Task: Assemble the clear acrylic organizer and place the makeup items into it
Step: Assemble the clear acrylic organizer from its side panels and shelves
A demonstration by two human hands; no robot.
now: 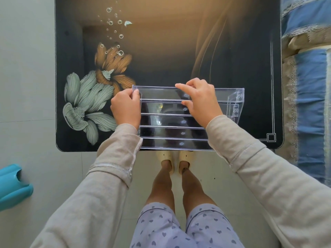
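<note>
Hands grip organizer at table's near edge.

Bench top lies open behind the organizer to the far edge. There's a wide open strip on its left over the flower print and a narrower strip on its right. Organizer sits at the near edge, mid-bench. Its upright end wall blocks a pass from the right. Left hand grips its left end, right hand its top slat, and both sleeves cross the near edge. Blue bedding crowds the bench's right side. Floor is open on the left. Teal plastic thing low left, well apart.
</note>
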